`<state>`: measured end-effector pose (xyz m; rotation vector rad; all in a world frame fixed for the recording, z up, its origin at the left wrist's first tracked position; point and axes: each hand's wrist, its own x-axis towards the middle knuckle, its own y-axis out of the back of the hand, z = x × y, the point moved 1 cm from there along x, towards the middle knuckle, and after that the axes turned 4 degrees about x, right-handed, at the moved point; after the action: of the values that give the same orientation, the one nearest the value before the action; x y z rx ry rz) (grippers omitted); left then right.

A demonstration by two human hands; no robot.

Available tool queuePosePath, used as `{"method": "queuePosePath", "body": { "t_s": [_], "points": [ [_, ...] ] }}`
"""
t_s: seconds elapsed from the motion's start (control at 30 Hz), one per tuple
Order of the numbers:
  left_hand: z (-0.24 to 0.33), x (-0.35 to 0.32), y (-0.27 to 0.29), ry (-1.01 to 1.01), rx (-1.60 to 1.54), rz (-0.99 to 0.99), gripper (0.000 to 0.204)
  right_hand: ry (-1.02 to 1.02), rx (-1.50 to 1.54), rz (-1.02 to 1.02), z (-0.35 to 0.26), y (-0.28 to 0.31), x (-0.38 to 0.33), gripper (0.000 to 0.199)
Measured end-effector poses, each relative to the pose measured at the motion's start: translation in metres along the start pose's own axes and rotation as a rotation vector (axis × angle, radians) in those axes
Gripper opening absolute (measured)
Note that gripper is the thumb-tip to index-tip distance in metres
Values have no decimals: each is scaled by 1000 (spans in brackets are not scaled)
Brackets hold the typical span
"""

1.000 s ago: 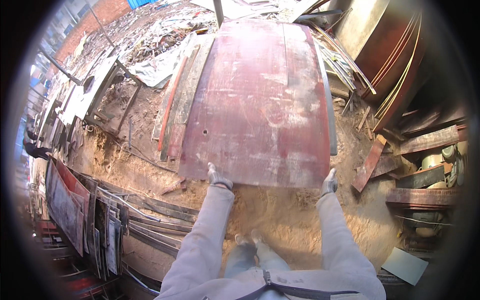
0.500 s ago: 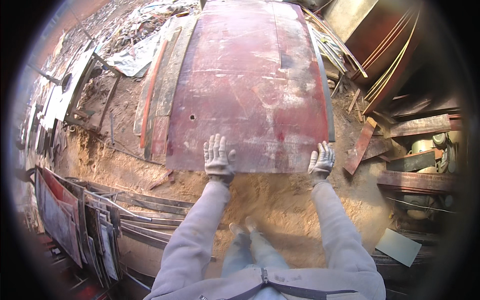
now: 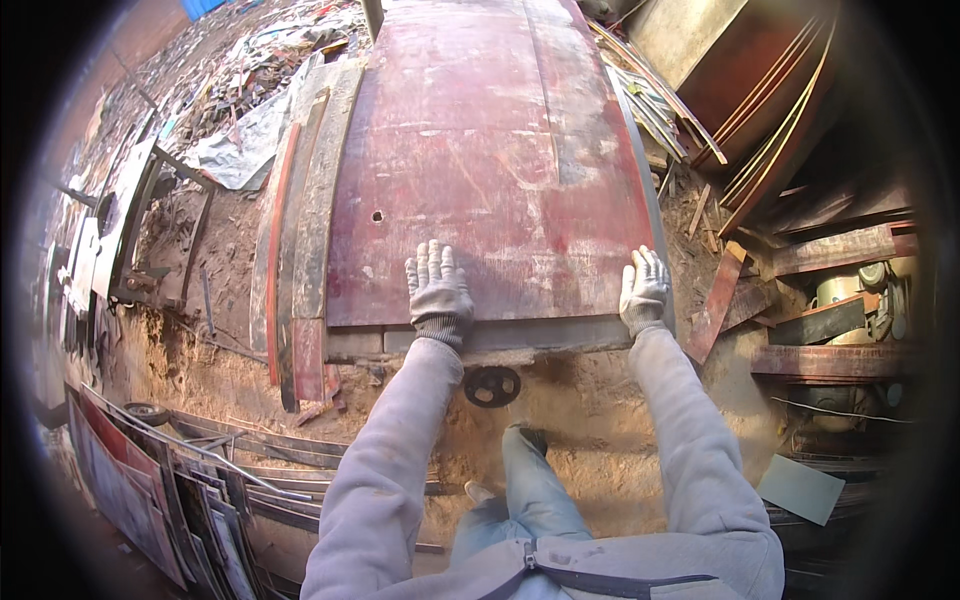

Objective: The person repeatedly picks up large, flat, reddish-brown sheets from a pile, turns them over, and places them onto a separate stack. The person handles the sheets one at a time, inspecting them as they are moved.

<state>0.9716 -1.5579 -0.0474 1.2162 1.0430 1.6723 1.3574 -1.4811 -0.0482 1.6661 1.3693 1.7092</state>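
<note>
A large worn reddish board (image 3: 470, 200), scuffed with whitish patches and pierced by a small hole, lies flat in front of me. My left hand (image 3: 438, 292), in a pale work glove, rests palm down on its near edge, fingers stretched forward. At the near right corner my right hand (image 3: 645, 288), gloved too, lies on the board with its fingers extended. Beneath the board shows the grey edge of a table or machine bed (image 3: 490, 335). A dark spoked handwheel (image 3: 492, 387) sits below that edge, between my forearms.
Long planks (image 3: 310, 210) run along the board's left side. Upright panels (image 3: 130, 480) lean at lower left. At right are a stray reddish plank (image 3: 717, 300), a motor-like machine (image 3: 845, 300) and a pale square sheet (image 3: 800, 490). Scrap heaps (image 3: 250, 110) cover the far left ground.
The board has slid away from me, with both hands staying on its near end. The grey edge and handwheel have come into view. One of my feet has stepped forward.
</note>
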Motion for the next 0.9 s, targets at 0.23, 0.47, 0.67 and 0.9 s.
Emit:
{"method": "queuePosePath", "body": {
  "t_s": [0.23, 0.47, 0.67, 0.9],
  "points": [
    [-1, 75, -15, 16, 11, -36, 51, 4, -28, 37, 15, -35, 66, 34],
    [-6, 151, -31, -3, 22, -35, 51, 23, -33, 71, 32, -78, 126, 34],
    [-4, 211, -46, 23, 24, -47, 52, 18, -22, 123, 34, -101, 188, 33],
    [29, 387, -52, 405, 39, 82, 51, -105, 15, -15, 15, -101, 192, 40]
  ]
}}
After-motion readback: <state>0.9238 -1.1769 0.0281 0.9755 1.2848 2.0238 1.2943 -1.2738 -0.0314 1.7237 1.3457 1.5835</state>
